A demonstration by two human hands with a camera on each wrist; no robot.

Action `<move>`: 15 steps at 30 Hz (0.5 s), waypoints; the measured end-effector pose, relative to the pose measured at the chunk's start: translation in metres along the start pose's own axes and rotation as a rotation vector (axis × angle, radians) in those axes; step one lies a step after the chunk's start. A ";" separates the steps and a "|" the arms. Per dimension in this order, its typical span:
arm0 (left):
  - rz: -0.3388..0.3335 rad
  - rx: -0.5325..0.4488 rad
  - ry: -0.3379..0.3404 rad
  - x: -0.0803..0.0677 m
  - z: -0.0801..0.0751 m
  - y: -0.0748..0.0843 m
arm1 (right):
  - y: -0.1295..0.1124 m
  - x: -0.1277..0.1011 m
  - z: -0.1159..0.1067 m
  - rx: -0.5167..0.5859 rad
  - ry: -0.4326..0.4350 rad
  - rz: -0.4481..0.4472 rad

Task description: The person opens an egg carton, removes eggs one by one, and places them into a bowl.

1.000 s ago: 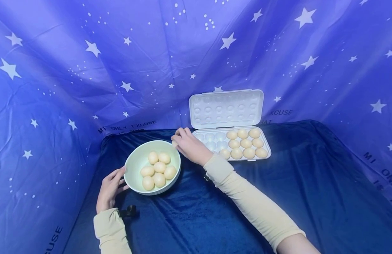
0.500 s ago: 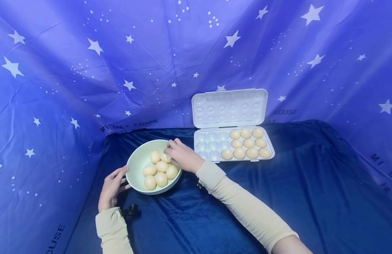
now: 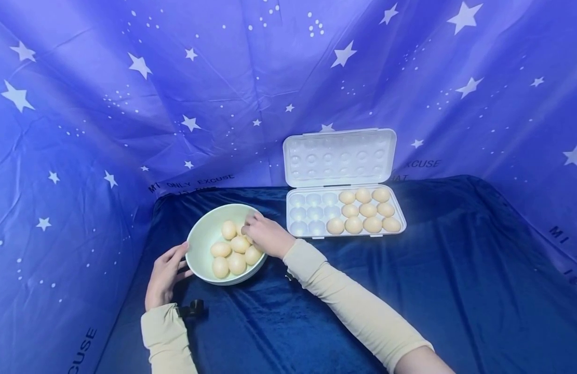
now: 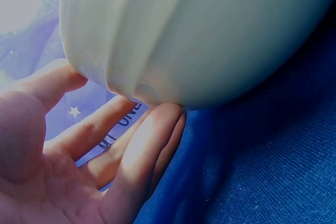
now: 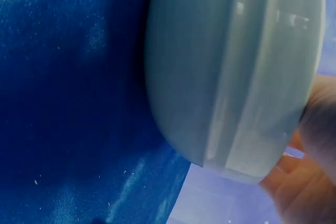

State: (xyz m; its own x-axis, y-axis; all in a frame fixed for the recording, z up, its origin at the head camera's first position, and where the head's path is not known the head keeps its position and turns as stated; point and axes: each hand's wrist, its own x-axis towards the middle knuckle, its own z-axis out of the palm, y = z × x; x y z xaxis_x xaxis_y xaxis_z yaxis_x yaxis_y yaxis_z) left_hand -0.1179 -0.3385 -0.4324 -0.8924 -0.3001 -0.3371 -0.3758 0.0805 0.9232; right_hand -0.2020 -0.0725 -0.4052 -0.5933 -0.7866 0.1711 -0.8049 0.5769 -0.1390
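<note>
Bowl: I see the pale green bowl (image 3: 200, 244) on the blue velvet cloth (image 3: 410, 291), left of centre, w/ loose eggs (image 3: 237, 262) heaped inside.
R hand: my right hand (image 3: 266, 235) reaches over the bowl's far-right rim, fingers curled down onto an egg at the top of the heap. Looks like a pinch, but I can't tell if the egg is actually gripped (knuckles hide it).
L hand: my left hand (image 3: 164, 275) is at the bowl's near-left side; in the wrist view the fingers (image 4: 142, 145) lie straight against the bowl's outer wall (image 4: 210, 40), relaxed, not wrapped.
Carton: white egg carton (image 3: 398, 218) just right of the bowl, lid (image 3: 339, 156) standing open; right-hand cells filled, left cells bare.
Backdrop: starry blue sheet (image 3: 129, 104) all round.
Strap: small black clip (image 3: 191, 309) by the L sleeve.
</note>
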 end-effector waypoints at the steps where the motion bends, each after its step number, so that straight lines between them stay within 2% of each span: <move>1: 0.001 0.000 -0.002 0.000 0.000 0.000 | 0.000 0.000 0.000 0.008 -0.006 0.005; 9: 0.005 -0.023 -0.009 0.000 0.001 0.002 | 0.000 -0.002 -0.001 0.044 0.001 0.021; 15: 0.002 -0.007 0.000 -0.002 0.000 0.002 | 0.002 -0.005 0.001 0.068 0.061 -0.002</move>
State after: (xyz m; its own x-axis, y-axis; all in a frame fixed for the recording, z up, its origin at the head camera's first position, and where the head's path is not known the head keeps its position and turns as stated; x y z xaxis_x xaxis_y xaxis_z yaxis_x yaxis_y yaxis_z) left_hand -0.1171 -0.3377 -0.4297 -0.8932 -0.2998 -0.3350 -0.3720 0.0745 0.9252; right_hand -0.1999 -0.0676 -0.4075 -0.5928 -0.7716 0.2306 -0.8048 0.5572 -0.2046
